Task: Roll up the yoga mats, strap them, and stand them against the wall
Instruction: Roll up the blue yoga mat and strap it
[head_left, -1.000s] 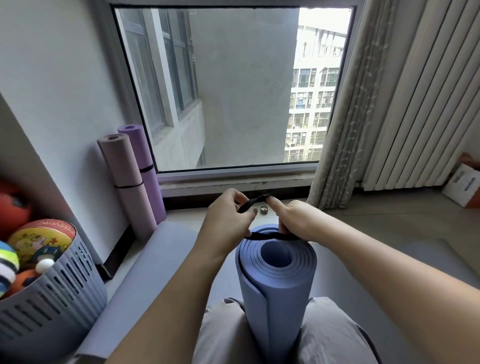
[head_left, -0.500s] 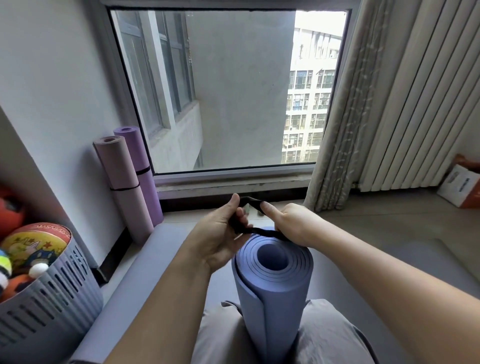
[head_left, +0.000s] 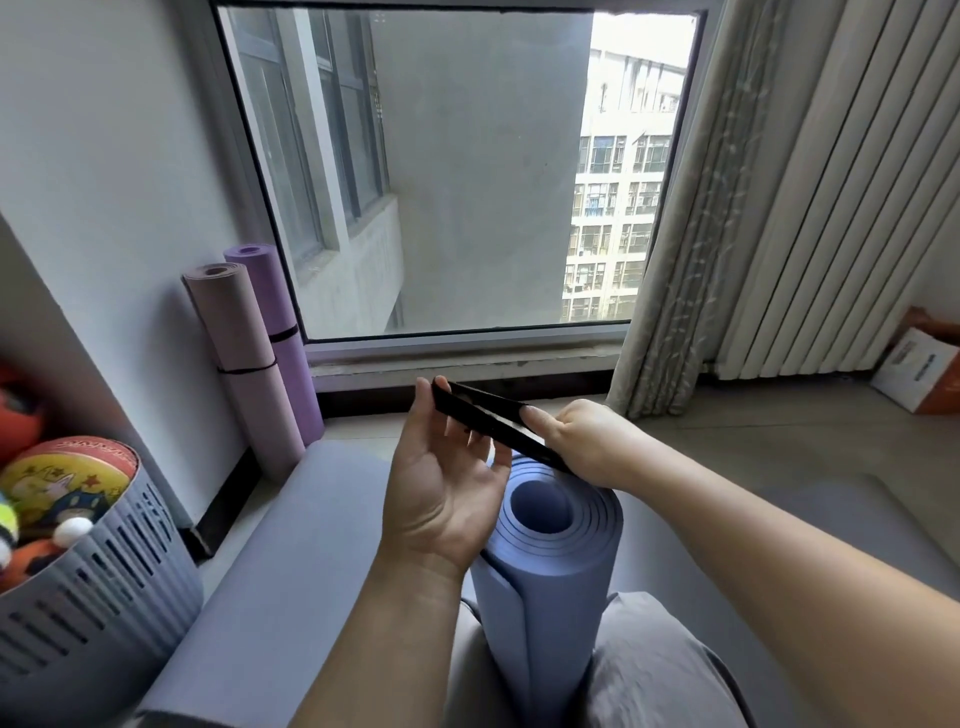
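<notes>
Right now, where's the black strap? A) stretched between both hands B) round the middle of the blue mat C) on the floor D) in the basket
A: the strap runs taut from the left hand to the right hand, just above the top end of the blue mat.

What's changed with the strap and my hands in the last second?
The left hand turned palm up and drew away from the right hand, stretching the strap into a long loop over the blue mat. Both hands still hold it; the mat stays upright.

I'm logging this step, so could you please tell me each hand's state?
Left hand: thumb hooks the strap, fingers relaxed.
Right hand: grips the strap.
</notes>
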